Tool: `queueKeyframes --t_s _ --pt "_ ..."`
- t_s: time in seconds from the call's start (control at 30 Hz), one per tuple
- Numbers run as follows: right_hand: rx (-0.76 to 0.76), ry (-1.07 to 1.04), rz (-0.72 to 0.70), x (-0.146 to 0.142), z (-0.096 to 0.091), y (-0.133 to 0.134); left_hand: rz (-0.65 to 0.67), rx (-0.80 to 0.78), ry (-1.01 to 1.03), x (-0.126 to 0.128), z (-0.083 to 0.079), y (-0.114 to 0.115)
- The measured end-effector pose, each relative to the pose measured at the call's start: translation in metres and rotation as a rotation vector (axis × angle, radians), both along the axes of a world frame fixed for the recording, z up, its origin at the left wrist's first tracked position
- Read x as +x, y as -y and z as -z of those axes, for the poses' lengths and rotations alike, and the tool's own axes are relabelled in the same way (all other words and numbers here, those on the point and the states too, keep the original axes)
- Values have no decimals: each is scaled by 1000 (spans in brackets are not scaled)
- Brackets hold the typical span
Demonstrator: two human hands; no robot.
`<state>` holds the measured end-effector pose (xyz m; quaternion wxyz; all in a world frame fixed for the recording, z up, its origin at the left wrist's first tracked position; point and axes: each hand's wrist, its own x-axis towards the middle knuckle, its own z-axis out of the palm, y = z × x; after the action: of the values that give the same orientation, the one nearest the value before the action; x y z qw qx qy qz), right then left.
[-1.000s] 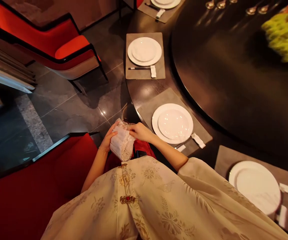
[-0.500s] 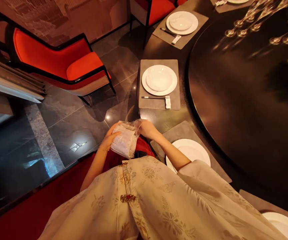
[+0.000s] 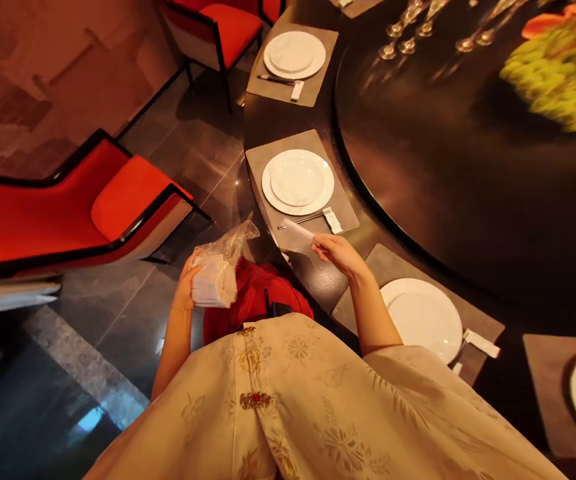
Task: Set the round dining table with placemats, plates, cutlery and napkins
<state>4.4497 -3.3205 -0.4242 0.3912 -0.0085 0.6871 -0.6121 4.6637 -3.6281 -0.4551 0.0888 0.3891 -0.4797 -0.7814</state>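
Observation:
My left hand is closed round a clear plastic bag that holds a stack of white packets. My right hand pinches one white packet and holds it out over the table edge, close to the chopsticks of the place setting ahead. That setting has a white plate on a grey placemat with a small white rest beside it. I wear a cream patterned robe.
A dark round table with a raised turntable fills the right side. More settings lie along its rim: a plate further on, another plate near my right arm. Red chairs stand on the tiled floor at left. Glasses and flowers sit on the turntable.
My right hand has drawn one white packet out of the bag and moved it right, toward the place setting. The view has shifted along the table.

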Motion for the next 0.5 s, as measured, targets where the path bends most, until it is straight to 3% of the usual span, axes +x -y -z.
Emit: queueKeyframes --t_s 0.13,0.23,0.3,0.4,0.5 --pt "-51 -6 513 0 56 32 118 5 -3 -33 -3 68" --pt "37 -31 969 7 104 56 191 -8 2 -58 -4 106" --pt "123 -21 1200 14 133 70 229 -14 -2 -73 -2 124" --pt "210 37 1352 23 163 89 286 -14 -14 -92 3 141" --pt "308 95 1286 28 178 104 361 12 -12 -106 7 150"
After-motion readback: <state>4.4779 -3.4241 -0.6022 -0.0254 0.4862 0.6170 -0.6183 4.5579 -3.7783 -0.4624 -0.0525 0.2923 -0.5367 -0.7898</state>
